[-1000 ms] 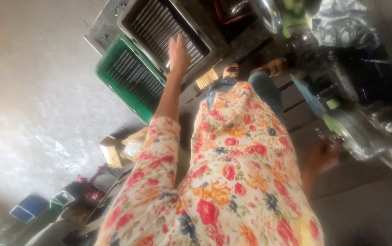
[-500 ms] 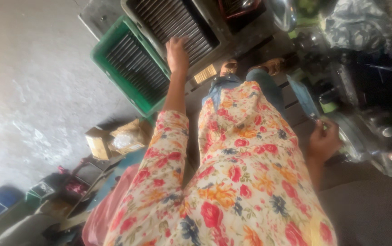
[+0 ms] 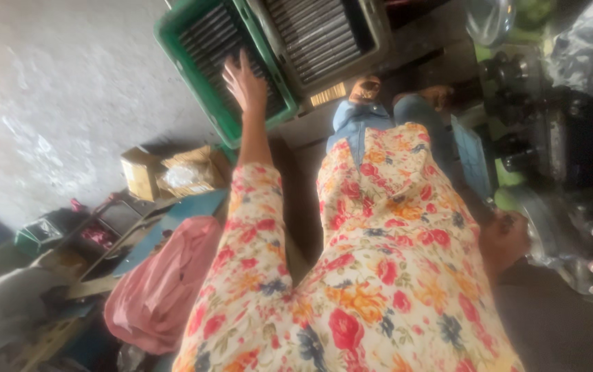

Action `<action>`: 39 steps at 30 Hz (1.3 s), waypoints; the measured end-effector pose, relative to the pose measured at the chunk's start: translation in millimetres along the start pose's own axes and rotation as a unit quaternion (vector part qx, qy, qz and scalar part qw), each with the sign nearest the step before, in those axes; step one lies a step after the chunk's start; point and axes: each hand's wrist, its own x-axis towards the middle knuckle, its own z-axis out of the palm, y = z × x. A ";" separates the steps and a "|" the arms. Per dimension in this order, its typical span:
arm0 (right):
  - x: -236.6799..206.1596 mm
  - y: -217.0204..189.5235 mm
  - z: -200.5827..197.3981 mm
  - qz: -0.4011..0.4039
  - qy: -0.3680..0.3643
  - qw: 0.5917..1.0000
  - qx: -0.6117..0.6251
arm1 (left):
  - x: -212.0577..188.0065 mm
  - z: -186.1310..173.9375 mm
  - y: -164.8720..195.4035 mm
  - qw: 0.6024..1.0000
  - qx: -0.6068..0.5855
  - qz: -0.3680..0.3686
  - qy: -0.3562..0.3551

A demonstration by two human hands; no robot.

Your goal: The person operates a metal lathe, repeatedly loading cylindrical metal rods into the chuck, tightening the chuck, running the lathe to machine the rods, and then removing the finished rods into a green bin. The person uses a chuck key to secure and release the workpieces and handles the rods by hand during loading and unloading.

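Note:
My left hand (image 3: 244,81) is stretched out in front of me with its fingers spread. It lies flat on the dark ribbed metal pieces stacked in a green plastic crate (image 3: 172,36). A grey crate (image 3: 379,38) with the same ribbed pieces stands right beside it. My right hand (image 3: 506,238) hangs by my side next to dark metal machine parts (image 3: 572,227). It is blurred and looks curled, and I cannot tell whether it holds anything. My floral sleeve and dress fill the lower middle of the view.
My feet (image 3: 365,89) stand on dark planks near the crates. A cardboard box (image 3: 186,172) and a pink bag (image 3: 165,282) lie at the left among small clutter. Grey concrete floor (image 3: 55,89) spreads to the upper left. Machinery and plastic-wrapped bundles (image 3: 586,41) crowd the right.
My left hand has moved from over the grey crate onto the green crate. The view has closed in on the crates.

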 end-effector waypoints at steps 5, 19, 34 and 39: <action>8.7 -4.1 -4.9 0.019 -0.008 1.000 -0.010 | 11.0 9.5 -14.1 0.997 0.037 0.069 -0.003; 13.8 -19.5 7.0 0.012 -0.044 0.999 -0.008 | 6.8 7.2 -13.3 0.996 0.052 0.001 -0.074; 136.7 -63.6 20.8 -0.100 0.184 0.950 0.232 | -171.5 80.1 310.0 0.817 -0.383 0.325 -0.285; 154.7 -75.6 -1.6 -0.170 0.245 0.928 0.222 | -223.0 66.6 352.2 0.722 -0.382 0.445 -0.366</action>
